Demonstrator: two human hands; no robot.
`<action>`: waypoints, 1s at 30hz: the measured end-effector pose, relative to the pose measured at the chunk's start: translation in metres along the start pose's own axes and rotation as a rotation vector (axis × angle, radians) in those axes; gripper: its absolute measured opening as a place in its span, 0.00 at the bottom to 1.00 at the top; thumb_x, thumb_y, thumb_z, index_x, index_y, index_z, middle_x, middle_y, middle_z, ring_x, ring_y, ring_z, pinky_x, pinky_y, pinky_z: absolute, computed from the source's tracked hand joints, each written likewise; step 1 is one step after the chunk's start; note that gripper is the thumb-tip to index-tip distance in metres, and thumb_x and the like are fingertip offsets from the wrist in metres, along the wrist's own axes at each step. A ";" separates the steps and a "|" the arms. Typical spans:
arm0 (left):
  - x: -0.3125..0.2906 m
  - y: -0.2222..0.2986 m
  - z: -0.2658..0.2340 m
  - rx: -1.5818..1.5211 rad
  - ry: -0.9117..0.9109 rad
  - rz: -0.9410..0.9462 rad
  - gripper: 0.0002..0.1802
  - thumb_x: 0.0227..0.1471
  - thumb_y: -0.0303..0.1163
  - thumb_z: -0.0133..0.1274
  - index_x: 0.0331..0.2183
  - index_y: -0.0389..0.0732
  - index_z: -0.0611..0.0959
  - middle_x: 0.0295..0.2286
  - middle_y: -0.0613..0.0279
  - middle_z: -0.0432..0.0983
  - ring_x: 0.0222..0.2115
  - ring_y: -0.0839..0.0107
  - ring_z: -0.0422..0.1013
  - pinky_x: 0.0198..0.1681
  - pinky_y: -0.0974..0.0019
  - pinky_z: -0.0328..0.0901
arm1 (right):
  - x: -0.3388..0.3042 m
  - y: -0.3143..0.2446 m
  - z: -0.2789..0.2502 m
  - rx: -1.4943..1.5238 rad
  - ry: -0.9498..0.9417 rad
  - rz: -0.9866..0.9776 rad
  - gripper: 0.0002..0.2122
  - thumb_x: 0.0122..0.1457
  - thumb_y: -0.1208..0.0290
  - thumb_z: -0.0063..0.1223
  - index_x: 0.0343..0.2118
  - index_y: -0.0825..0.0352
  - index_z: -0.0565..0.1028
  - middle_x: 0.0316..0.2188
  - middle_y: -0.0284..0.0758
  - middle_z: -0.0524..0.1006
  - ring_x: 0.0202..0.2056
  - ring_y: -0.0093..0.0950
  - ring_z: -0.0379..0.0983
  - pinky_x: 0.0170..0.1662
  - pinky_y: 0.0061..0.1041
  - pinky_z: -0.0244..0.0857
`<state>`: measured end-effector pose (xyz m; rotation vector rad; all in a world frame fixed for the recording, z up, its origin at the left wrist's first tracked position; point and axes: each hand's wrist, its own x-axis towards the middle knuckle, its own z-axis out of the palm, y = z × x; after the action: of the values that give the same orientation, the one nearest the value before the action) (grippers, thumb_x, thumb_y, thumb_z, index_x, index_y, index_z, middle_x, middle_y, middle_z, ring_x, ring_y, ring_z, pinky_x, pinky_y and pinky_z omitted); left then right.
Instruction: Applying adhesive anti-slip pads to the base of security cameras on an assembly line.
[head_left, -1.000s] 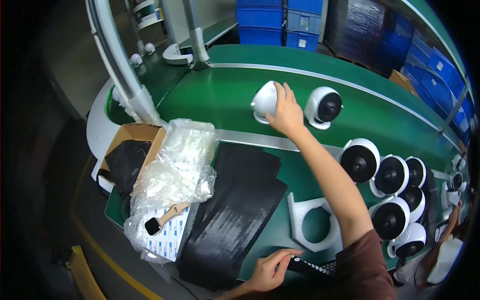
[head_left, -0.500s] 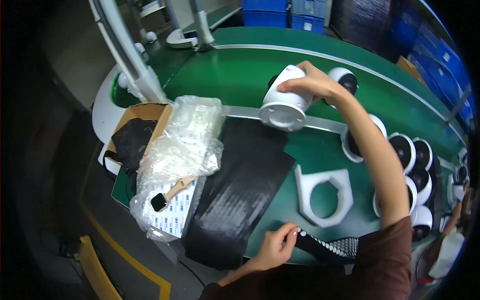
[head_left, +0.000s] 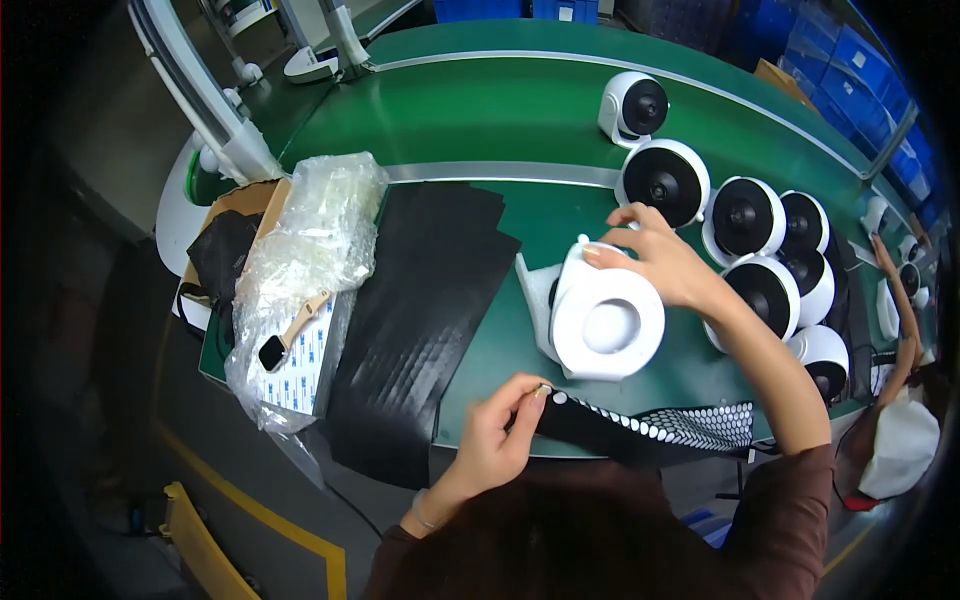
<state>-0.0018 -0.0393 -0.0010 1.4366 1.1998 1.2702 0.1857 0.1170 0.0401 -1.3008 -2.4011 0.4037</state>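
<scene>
A smooth green worktop (head_left: 545,215) spreads beneath the hands. Nearest, the left hand (head_left: 495,445) pinches the end of a black strip dotted with white circles (head_left: 650,430), thumb and forefinger closed on it, apparently to keep the strip stretched out. Just beyond, a rounded white plastic device (head_left: 607,325) leans round-base-up over a white foam cutout block (head_left: 540,290), which probably steadies it. The right hand (head_left: 655,260) has its fingers parted at the device's far end; whether gripping or resting, I cannot tell. Farther right, black-fronted white devices (head_left: 742,218) cluster closely, perhaps saving space.
</scene>
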 end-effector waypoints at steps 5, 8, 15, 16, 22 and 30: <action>0.000 0.002 0.009 -0.034 0.080 -0.005 0.05 0.52 0.24 0.44 0.29 0.33 0.73 0.11 0.71 0.59 0.14 0.88 0.51 0.15 0.78 0.45 | 0.005 -0.017 -0.017 -0.037 -0.058 0.090 0.28 0.53 0.44 0.36 0.35 0.70 0.73 0.27 0.47 0.74 0.32 0.41 0.71 0.37 0.34 0.64; -0.014 0.005 0.010 -0.019 0.159 0.024 0.04 0.52 0.24 0.43 0.29 0.33 0.73 0.10 0.72 0.56 0.13 0.88 0.48 0.15 0.77 0.42 | -0.042 -0.047 -0.041 0.322 0.327 -0.098 0.11 0.53 0.68 0.47 0.34 0.71 0.72 0.27 0.43 0.74 0.29 0.38 0.72 0.33 0.28 0.65; -0.017 0.033 0.013 0.127 0.141 0.149 0.01 0.47 0.20 0.46 0.27 0.33 0.73 0.10 0.69 0.59 0.11 0.84 0.53 0.15 0.78 0.48 | -0.142 -0.075 -0.021 0.387 0.085 -0.005 0.17 0.46 0.71 0.58 0.40 0.67 0.69 0.28 0.39 0.74 0.26 0.34 0.72 0.28 0.25 0.65; -0.019 0.038 0.013 0.134 0.142 0.146 0.01 0.47 0.20 0.46 0.27 0.33 0.73 0.10 0.69 0.59 0.11 0.84 0.53 0.15 0.78 0.48 | -0.143 -0.073 -0.017 0.394 0.084 -0.007 0.17 0.46 0.71 0.58 0.40 0.67 0.69 0.28 0.39 0.74 0.26 0.34 0.72 0.28 0.25 0.65; -0.022 0.046 0.006 0.144 -0.021 0.144 0.02 0.42 0.19 0.50 0.25 0.33 0.74 0.10 0.68 0.63 0.10 0.84 0.57 0.14 0.80 0.50 | -0.131 -0.071 -0.025 0.606 -0.045 0.031 0.06 0.43 0.78 0.56 0.27 0.69 0.74 0.26 0.37 0.74 0.25 0.32 0.72 0.27 0.23 0.63; -0.020 0.054 0.004 0.294 0.091 0.263 0.04 0.38 0.19 0.53 0.23 0.35 0.77 0.13 0.66 0.70 0.09 0.79 0.64 0.13 0.78 0.58 | -0.112 -0.096 -0.011 0.404 0.333 -0.279 0.11 0.34 0.79 0.61 0.25 0.64 0.77 0.22 0.30 0.71 0.23 0.25 0.68 0.23 0.19 0.61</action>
<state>0.0079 -0.0687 0.0480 1.8143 1.3331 1.3902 0.1756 -0.0275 0.0690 -0.7751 -2.0441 0.5119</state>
